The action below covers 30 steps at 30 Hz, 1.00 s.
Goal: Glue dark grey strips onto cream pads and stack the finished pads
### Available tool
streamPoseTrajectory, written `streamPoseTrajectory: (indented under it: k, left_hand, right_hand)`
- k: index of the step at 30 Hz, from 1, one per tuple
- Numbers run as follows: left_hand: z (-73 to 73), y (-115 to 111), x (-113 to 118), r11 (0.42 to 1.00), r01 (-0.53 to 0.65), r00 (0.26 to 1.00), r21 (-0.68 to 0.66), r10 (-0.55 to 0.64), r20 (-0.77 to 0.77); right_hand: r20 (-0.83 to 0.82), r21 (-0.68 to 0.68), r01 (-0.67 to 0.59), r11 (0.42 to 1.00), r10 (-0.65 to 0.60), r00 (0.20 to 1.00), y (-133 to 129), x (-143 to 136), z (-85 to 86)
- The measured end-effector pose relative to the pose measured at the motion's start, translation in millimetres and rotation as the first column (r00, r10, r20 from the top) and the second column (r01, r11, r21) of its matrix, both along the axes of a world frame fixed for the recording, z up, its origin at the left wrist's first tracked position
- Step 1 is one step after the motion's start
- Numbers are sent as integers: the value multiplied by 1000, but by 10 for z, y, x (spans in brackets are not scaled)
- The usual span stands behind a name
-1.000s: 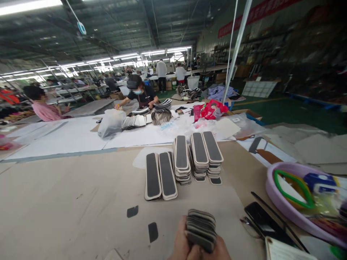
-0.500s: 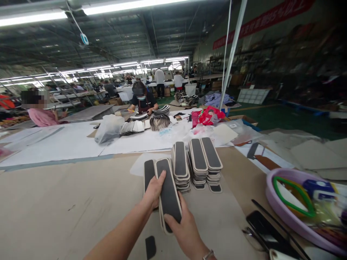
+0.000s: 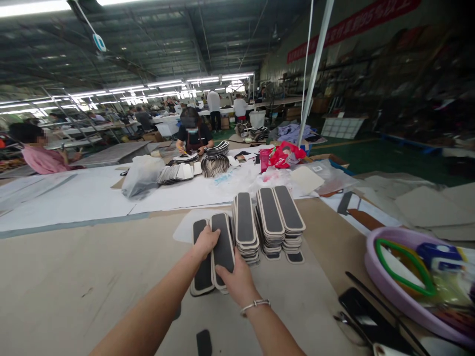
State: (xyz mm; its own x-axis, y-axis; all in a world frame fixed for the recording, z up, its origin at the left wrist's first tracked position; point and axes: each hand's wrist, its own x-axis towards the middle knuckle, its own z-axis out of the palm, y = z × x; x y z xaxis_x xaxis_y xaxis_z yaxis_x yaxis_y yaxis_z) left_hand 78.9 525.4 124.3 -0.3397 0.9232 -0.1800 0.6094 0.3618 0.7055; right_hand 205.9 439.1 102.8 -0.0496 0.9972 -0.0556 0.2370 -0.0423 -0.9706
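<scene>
Both hands grip a stack of long rounded panels [image 3: 224, 252], dark grey with a cream border. My left hand [image 3: 206, 242] is closed on its left edge, thumb on top. Lower down, my right hand [image 3: 237, 277] wraps the near right corner with its thumb on the dark face. Close against the left side lies another stack of the same panels [image 3: 202, 277], partly under my left hand. On the right stand more such stacks, one nearest [image 3: 245, 217] and two beyond it [image 3: 270, 210] [image 3: 288, 207]. My fingers beneath the held stack are hidden.
A lilac basin [image 3: 374, 267] with mixed items stands at the right, beside a black phone [image 3: 358, 306]. A small dark scrap [image 3: 204, 342] lies near the front. Across the table, a co-worker [image 3: 193, 133] sits behind piled pieces [image 3: 215, 165] and a clear plastic bag [image 3: 141, 175].
Both hands have moved the held stack away from me, setting it further back alongside the left stack. The left stack shows more fully now. The view has shifted slightly.
</scene>
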Motion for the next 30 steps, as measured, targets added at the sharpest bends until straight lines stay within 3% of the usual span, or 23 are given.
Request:
streamPoseTrajectory:
  k: [9, 16, 19, 22, 24, 26, 28, 30]
  left_hand:
    - [27, -50, -20, 988, 144, 963, -55, -153, -222]
    - [154, -237, -26, 973, 226, 933, 53, -200, -300]
    - [224, -547, -37, 952, 254, 934, 171, -196, -300]
    - [165, -1095, 24, 933, 182, 976, 310, -133, -172]
    - [23, -1513, 113, 959, 64, 997, 277, -71, 18]
    - [-169, -1864, 210, 984, 33, 975, 174, -69, 210]
    - [-351, -2072, 278, 995, 47, 945, 90, -74, 319]
    - [-474, -2124, 299, 998, 9, 936, 61, -30, 351]
  right_hand:
    - [294, -48, -8, 999, 22, 956, -3, -6, -9]
    - [387, -15, -43, 999, 46, 921, -68, 83, 28]
    - [402, 24, -84, 996, 67, 913, -112, 150, 59]
    - [414, 37, -117, 992, 92, 906, -169, 246, 60]
    - [421, 32, -104, 994, 81, 903, -223, 336, 27]
    - [412, -13, -62, 998, 62, 909, -291, 437, -39]
    - [402, -87, -25, 996, 58, 914, -364, 527, -127]
    - [411, -136, -26, 990, 80, 908, -428, 578, -215]
